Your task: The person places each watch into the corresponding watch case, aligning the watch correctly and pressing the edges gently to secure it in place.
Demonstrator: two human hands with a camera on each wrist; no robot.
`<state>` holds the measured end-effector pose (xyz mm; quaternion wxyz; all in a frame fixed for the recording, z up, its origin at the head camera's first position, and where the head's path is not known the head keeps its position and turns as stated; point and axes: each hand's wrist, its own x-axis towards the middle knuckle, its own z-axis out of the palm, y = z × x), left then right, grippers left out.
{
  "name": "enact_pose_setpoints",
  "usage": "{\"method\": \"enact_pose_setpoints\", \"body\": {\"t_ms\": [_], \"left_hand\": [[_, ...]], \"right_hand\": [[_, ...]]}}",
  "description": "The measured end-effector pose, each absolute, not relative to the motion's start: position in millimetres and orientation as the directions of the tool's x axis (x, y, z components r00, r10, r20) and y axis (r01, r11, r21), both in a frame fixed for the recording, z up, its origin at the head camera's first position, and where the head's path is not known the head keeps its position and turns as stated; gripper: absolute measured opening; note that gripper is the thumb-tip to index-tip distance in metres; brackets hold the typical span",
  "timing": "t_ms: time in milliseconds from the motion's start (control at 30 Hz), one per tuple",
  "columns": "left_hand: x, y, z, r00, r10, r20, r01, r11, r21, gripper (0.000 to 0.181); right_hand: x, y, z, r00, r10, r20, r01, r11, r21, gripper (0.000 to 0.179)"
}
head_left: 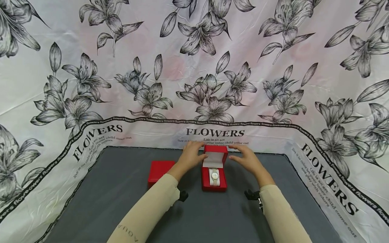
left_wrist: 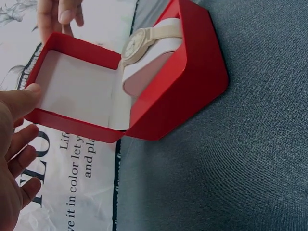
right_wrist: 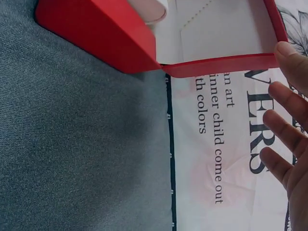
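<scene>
A red watch box [head_left: 214, 188] stands on the dark grey cloth with its lid [head_left: 216, 149] raised, showing a white lining. Inside it, a pale wristwatch [head_left: 215, 176] wraps a white cushion. My left hand [head_left: 190, 156] is at the lid's left side; in the left wrist view its thumb [left_wrist: 30, 94] lies at the lid's rim, the other fingers loosely bent. On the lid's opposite side is my right hand [head_left: 247, 161], fingers spread. Its thumb [right_wrist: 288, 54] is at the rim in the right wrist view; whether it touches is hard to tell.
A second red box [head_left: 161, 169], closed, sits left of the watch box, partly behind my left forearm. A white flower-printed cloth [head_left: 170, 135] borders the grey area [head_left: 112, 202] and rises behind it. Black straps [head_left: 253, 195] show at both wrists.
</scene>
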<state>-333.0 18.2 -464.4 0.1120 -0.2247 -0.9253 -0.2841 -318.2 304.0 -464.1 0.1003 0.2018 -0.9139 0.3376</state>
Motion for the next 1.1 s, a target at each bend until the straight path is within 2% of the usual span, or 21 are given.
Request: {"method": "enact_pose_setpoints", "body": {"t_ms": [300,700,867,1100], "left_hand": [[-336,23,-465,-0.882,0.341,0.326,0.467,0.732,0.496,0.051],[-334,23,-466,-0.885,0.326,0.333,0.460,0.724,0.514,0.045],[-331,21,-467,-0.874,0.326,0.359,0.478,0.706,0.523,0.044],[-326,21,-471,-0.854,0.327,0.406,0.507,0.699,0.505,0.043]], "right_hand": [[-324,300,-464,-0.907,-0.308,0.287,-0.420,0.694,-0.585,0.057],[-325,294,-465,-0.925,-0.277,0.261,-0.381,0.691,-0.615,0.047],[-324,294,-465,-0.936,-0.259,0.237,-0.351,0.694,-0.629,0.045],[-319,295,-462,-0.928,-0.280,0.247,-0.374,0.676,-0.635,0.043]]}}
